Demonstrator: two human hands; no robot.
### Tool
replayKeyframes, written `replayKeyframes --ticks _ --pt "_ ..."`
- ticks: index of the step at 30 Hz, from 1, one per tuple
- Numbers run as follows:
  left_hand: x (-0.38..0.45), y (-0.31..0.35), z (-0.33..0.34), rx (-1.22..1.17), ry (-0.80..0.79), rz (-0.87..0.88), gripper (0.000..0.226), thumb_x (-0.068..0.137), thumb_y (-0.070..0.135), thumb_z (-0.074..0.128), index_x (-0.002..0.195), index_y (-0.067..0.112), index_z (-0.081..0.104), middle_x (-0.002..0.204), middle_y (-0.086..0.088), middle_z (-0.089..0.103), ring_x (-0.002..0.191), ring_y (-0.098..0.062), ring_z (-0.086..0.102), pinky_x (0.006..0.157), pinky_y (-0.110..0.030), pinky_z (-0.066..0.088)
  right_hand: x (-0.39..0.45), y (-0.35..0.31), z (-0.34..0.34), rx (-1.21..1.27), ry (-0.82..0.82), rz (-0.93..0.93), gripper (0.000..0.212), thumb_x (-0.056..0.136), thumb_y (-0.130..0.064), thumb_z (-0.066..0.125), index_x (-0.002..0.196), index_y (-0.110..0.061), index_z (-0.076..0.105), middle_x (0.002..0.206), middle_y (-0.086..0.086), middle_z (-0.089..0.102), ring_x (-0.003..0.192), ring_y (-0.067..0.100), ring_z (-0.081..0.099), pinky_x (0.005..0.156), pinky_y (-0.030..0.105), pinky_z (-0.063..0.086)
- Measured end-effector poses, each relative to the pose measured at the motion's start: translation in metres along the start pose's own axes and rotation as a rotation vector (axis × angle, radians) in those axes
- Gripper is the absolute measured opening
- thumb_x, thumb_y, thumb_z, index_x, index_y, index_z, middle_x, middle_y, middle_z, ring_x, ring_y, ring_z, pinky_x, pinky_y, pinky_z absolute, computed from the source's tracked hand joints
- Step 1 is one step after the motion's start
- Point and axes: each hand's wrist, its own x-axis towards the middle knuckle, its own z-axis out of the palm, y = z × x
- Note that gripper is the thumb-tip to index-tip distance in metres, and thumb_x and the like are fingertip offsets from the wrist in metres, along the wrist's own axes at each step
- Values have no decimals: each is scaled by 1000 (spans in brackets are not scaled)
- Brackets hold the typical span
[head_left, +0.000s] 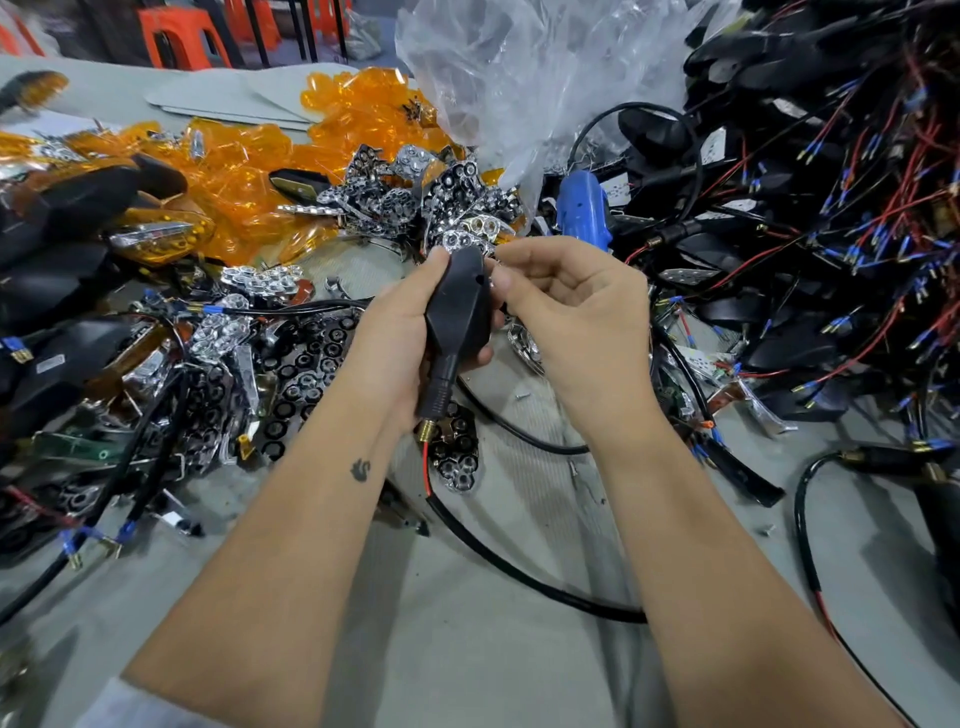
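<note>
Over the middle of the grey table (467, 665) the person holds a black housing (460, 306), a smooth matte plastic shell shaped like a teardrop, broad at the far end and narrowing toward the near one. It is lifted clear of the tabletop, back side up, with a small hole showing near its right edge. The left hand (400, 332) grips it from the left, thumb lying up along the shell and fingers curled round beneath, their tips peeping out on the right. The right hand (571, 306) comes in from the right with its fingers bent together; forefinger and thumb pinch the shell's far right edge, though whatever sits behind that edge is hidden. Below the shell runs a ribbed rubbery stem (439, 395) ending in a threaded brass tip (427, 430), from which a thin red wire (426, 467) drops into a glossy black cable (519, 571) that curves off to the right across the table. To the far left lies a heap of translucent orange lenses (244, 176), glassy and angular. Just beyond the hands sits a jumble of chrome reflectors (395, 197), dimpled and mirror-bright, and a crinkled clear plastic bag (519, 67) rises behind them. Black hexagonal rings (306, 364) are scattered left of the hands. On the right, more black shells are piled in a tangle of red and blue-tipped wires (831, 208), with a blue tool handle (582, 208) at its near edge.
</note>
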Motion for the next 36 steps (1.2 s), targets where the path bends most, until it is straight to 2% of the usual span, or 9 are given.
replayKeyframes --ticks 5,8,11,15,19,23,25,30,36 --pt "0 -2 1 31 -17 20 37 105 35 45 92 10 69 69 -7 70 59 -18 67 47 -23 53 0 3 0 -36 0 -3 24 84 10 68 84 -13 70 77 3 67 68 9 62 62 19 53" --pt "0 -1 2 3 -22 21 44 105 34 46 80 14 76 69 -8 70 58 -18 67 46 -24 53 0 4 0 -45 5 -4 23 85 10 68 83 -13 71 72 -4 67 63 7 61 61 19 52" --pt "0 -1 3 12 -10 15 38 105 35 46 87 11 70 68 -7 71 57 -17 67 46 -24 53 0 5 1 -57 7 -20 23 84 9 68 83 -13 71 70 -10 67 64 4 62 61 18 52" --pt "1 -2 2 40 -3 -8 36 104 36 46 95 7 64 66 -8 69 54 -19 65 43 -24 50 -2 7 0 -96 -23 -53 26 85 5 69 84 -21 72 76 -5 68 65 11 62 58 27 56" --pt "2 0 1 24 -23 -41 37 105 35 44 98 3 61 65 -10 67 50 -21 62 40 -23 47 -1 6 -2 -143 -60 -126 31 86 5 68 84 -26 71 85 9 66 62 20 61 56 38 57" --pt "0 2 3 -10 -49 -59 38 105 32 41 90 4 62 63 -9 66 48 -19 61 39 -22 46 0 8 -3 -184 -90 -181 23 86 7 66 87 -15 74 90 13 65 61 30 60 55 42 54" --pt "-1 1 3 -14 -56 -71 40 106 33 40 89 5 63 63 -9 66 49 -19 60 40 -22 46 0 8 -4 -204 -107 -189 20 86 9 65 90 -9 74 91 10 64 64 30 59 55 40 54" --pt "-1 1 3 -18 -50 -96 39 106 33 39 93 4 63 67 -10 66 51 -19 60 41 -22 47 0 7 -5 -253 -131 -204 27 87 9 64 95 -14 72 90 3 63 68 23 60 61 25 53" --pt "2 0 0 -95 -62 -139 40 105 33 40 91 5 64 69 -11 67 52 -19 60 40 -22 47 -1 7 -4 -232 -125 -161 26 88 10 63 96 -12 74 92 7 64 65 28 61 62 38 55"
